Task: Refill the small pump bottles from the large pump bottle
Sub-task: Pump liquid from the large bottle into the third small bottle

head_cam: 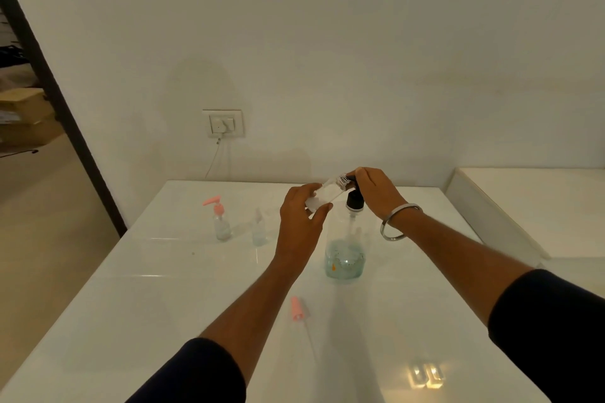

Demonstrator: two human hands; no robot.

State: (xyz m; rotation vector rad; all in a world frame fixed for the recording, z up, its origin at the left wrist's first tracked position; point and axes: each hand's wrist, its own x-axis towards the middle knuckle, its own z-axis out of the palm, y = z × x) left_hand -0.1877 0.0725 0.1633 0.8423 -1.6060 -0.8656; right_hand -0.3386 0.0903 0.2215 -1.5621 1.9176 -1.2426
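Note:
A large clear pump bottle (pixel 344 258) with a black pump top and a little blue-green liquid at its bottom stands mid-table. My right hand (pixel 376 193) rests on its pump head. My left hand (pixel 299 222) holds a small clear bottle (pixel 324 195) tilted, its open neck up against the pump's spout. A small bottle with a pink pump (pixel 221 222) and another small clear bottle (pixel 259 229) stand to the left. A loose pink pump top (pixel 297 308) with its tube lies near the front.
The white glossy table (pixel 163 288) stands against a white wall with a socket and plugged-in cable (pixel 223 124). A second white surface (pixel 530 199) sits to the right. A dark door frame and floor lie to the left.

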